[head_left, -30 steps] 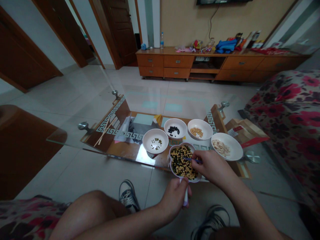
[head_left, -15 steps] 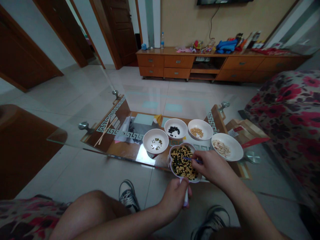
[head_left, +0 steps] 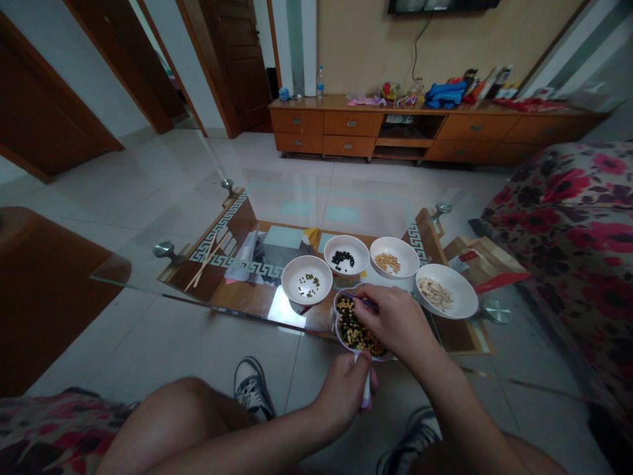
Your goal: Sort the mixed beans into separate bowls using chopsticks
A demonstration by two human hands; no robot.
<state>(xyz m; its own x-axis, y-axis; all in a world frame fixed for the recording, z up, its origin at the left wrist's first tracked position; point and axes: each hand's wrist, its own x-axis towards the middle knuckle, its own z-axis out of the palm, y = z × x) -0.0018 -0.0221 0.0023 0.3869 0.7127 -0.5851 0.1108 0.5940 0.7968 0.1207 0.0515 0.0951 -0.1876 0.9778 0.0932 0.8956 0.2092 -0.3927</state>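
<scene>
My left hand [head_left: 345, 389] is closed around the white handle [head_left: 366, 390] of a scalloped dish [head_left: 337, 332], in front of the glass table's near edge. Mixed yellow and dark beans [head_left: 357, 334] fill the dish. Over its right side is my right hand [head_left: 395, 322], pinching a thin purple tweezers-like tool [head_left: 364, 303]. The tool's tip points left, near the dish's far rim; whether it grips a bean is too small to tell. Beyond are white bowls holding greenish bits [head_left: 309, 285], black beans [head_left: 343, 260], yellow beans [head_left: 388, 264] and pale flat pieces [head_left: 435, 292].
Wooden chopsticks [head_left: 204, 261] appear at the left of the glass table [head_left: 123, 280]. A brown paper bag [head_left: 487, 260] is at the right, beside a flowered sofa cover [head_left: 568, 191]. Farther back stands a wooden TV cabinet [head_left: 351, 123] with clutter on top.
My right hand has moved left and away from me across the dish, taking the tool's tip from the middle of the beans toward the far-left rim. My left hand stays on the handle.
</scene>
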